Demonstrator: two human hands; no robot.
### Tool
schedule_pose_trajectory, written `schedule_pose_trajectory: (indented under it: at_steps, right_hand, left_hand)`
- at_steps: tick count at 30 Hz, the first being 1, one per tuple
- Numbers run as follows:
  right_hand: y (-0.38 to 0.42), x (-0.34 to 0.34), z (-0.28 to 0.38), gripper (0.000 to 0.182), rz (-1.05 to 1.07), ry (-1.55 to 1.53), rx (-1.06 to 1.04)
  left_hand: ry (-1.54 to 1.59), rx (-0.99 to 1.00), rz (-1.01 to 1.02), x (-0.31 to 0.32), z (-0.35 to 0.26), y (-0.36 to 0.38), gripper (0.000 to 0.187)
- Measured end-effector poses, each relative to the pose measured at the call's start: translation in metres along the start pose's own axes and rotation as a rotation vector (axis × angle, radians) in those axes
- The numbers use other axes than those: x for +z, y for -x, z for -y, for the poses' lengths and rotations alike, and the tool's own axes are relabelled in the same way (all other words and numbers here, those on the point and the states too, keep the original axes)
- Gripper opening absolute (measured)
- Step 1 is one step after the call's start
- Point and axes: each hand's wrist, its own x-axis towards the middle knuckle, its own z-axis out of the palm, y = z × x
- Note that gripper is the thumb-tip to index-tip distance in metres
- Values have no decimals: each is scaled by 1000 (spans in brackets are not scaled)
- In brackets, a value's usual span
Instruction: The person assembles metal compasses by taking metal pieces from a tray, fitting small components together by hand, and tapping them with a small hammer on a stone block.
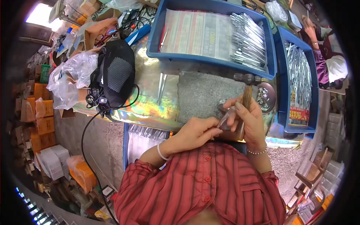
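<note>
My right hand (pixel 249 122) is wrapped around the wooden handle of a hammer (pixel 246 98), whose dark head lies across the top of the handle. My left hand (pixel 195 135) is closed in a pinch against the fingers of my right hand. A small shiny piece seems to sit between them, too covered to name. Beneath and beyond the hands lies a grey metal block (pixel 198 93). To its right is a round dish (pixel 267 96) of small metal parts. Two slim metal strips, perhaps tweezers (pixel 162 89), lie left of the block.
A blue tray (pixel 159 52) of slim metal pieces stands behind the block, with another blue tray (pixel 316 93) at right. A black mesh-covered object (pixel 119 69) with a cable and plastic bags (pixel 75 71) are at left. Another person's arm (pixel 313 37) shows at upper right.
</note>
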Motion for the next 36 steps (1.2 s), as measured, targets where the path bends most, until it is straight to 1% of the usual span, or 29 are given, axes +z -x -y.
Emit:
schedule_pose_trajectory:
  at_steps: [3,6,9,12,17,19,23,32,36]
  right_hand:
    - [-2,-15,-2,13,42,-75,10]
    - [3,-20,3,15,61,-139,104]
    - [7,-26,0,15,113,-178,154]
    - [13,-24,0,14,110,-120,192]
    - [16,-23,-2,15,131,-27,151]
    - [16,-23,-3,16,148,-27,138]
    - [17,-19,0,19,109,-4,155]
    - [15,-18,0,20,100,14,148]
    - [16,-18,0,20,106,27,163]
  left_hand:
    - [390,-119,-51,-5,-5,2,15]
    - [746,-217,-76,-11,2,-1,16]
    - [910,-212,-82,-11,4,-7,18]
    - [1071,-196,-95,-6,8,-13,16]
    - [1190,-199,-140,1,9,-24,15]
    - [1218,-190,-127,3,10,-25,17]
    - [1275,-170,-111,6,12,-28,19]
    - [1199,-148,-104,7,10,-30,18]
    - [1136,-109,-129,7,9,-29,12]
